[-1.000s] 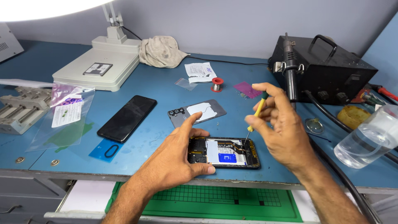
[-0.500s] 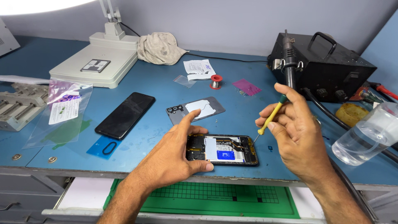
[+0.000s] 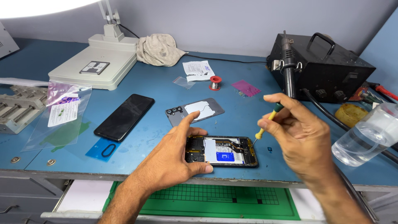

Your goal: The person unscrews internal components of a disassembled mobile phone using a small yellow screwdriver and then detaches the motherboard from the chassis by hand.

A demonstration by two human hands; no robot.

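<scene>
An opened phone (image 3: 226,150) with its insides showing lies near the front edge of the blue workbench (image 3: 157,83). My left hand (image 3: 176,155) grips its left end, thumb under the near side and index finger pointing up. My right hand (image 3: 300,135) holds a small yellow and green screwdriver (image 3: 267,121), its tip just off the phone's right end. The grey back cover (image 3: 195,110) lies just behind the phone.
A black phone (image 3: 124,117) and a plastic bag (image 3: 62,112) lie at the left, with a white lamp base (image 3: 97,68) and a cloth (image 3: 158,49) behind. A black rework station (image 3: 327,68) stands at the right, near a plastic bottle (image 3: 367,135). A green mat (image 3: 215,201) sits in the drawer below.
My right hand with the screwdriver pulled back to the right, then came down again toward the phone's right end. The left hand stayed on the phone.
</scene>
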